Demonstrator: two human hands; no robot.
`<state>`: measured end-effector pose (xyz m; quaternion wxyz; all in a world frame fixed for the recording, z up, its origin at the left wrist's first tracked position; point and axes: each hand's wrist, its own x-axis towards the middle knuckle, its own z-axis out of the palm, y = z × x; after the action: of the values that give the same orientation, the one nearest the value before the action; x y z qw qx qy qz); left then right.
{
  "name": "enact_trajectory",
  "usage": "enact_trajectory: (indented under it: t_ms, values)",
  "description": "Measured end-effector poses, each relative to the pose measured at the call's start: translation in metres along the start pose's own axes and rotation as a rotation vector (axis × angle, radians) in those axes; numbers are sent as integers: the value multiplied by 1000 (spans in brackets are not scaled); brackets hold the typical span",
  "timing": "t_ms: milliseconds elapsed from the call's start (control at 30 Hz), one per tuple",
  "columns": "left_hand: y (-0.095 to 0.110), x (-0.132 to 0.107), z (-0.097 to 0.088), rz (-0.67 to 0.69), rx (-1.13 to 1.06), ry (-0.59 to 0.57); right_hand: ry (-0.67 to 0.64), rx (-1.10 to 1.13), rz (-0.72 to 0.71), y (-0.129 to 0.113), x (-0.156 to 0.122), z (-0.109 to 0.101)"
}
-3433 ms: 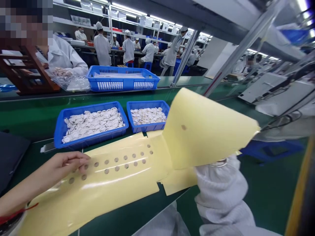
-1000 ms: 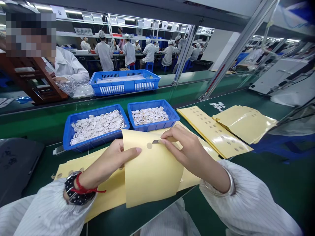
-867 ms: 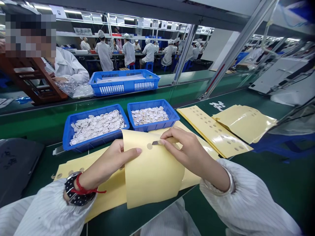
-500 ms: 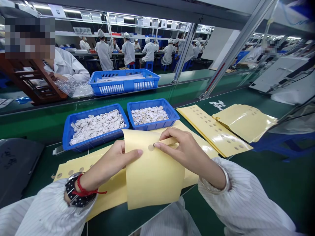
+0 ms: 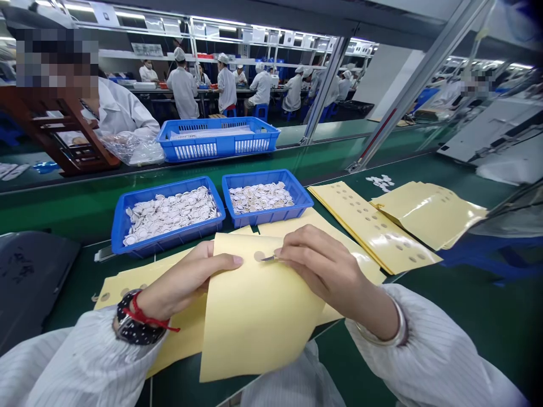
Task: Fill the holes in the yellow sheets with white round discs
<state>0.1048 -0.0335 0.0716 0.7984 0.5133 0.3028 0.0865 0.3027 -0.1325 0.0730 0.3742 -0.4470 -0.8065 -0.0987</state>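
Note:
A glossy yellow sheet (image 5: 258, 316) hangs curved between my hands, with a small round grey sticker (image 5: 258, 256) near its upper edge. My left hand (image 5: 201, 268) grips the sheet's left edge, thumb on the front and fingers hidden behind. My right hand (image 5: 318, 263) is closed at the sticker's right side. From its fingertips juts a thin, pointed, dark-edged piece (image 5: 268, 259), its tip against the sticker; what kind of thing it is cannot be made out. More yellow sheets (image 5: 182, 333) with round grey stickers lie beneath.
Two blue trays (image 5: 167, 240) of small white round pieces stand behind the sheet. Stacked yellow sheets (image 5: 373, 226) and a few white scraps (image 5: 380, 182) lie at right. A blue basket (image 5: 218, 152) sits on the ledge beyond. A co-worker (image 5: 123, 107) is at the far left.
My right hand has turned, its knuckles now higher, and the thin piece shows more clearly at its fingertips. The sheet's lower edge has swung left and down. My left hand keeps its grip.

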Motion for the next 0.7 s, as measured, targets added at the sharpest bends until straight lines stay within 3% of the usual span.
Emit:
enact_trajectory:
  t_ms: [267, 400, 700]
  values:
    - [-2, -2, -2, -53, -94, -25, -54, -63, -88, 1, -7, 0]
    - [-3, -3, 1, -101, -132, 16, -9, -129, -125, -2, -6, 1]
    - [-6, -8, 16, -141, -332, -27, 104, -306, -303, -4, -3, 0]
